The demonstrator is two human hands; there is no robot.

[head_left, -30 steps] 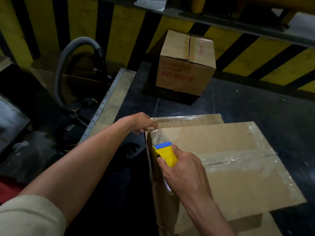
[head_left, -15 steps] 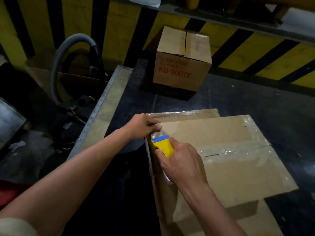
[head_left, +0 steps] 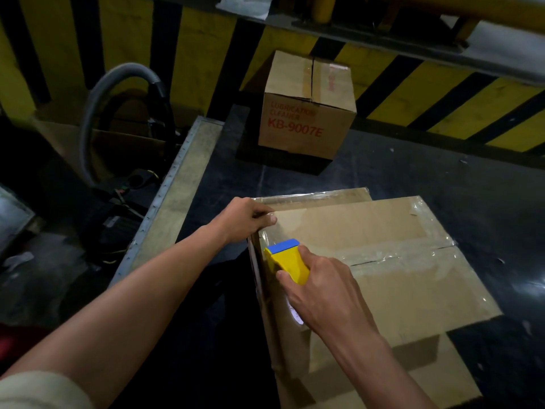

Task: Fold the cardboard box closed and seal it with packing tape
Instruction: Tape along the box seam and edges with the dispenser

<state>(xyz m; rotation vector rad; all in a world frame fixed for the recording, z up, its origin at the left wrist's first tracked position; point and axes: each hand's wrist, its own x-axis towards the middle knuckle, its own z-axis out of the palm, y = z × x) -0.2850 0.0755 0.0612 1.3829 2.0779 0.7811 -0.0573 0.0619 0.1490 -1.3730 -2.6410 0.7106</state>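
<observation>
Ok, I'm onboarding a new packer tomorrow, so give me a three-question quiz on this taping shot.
1. True or false: the right hand holds a yellow tape tool with a blue tip.
2. What is the left hand doing?
A. Resting on the grey hose
B. Pressing the near box's far left corner
C. Lifting the printed box
3. Fill in: the printed box at the back reads KB-____.

Key
1. True; it is at the left edge of the near box.
2. B; the grey hose is off to the left, untouched.
3. 9007E.
</observation>
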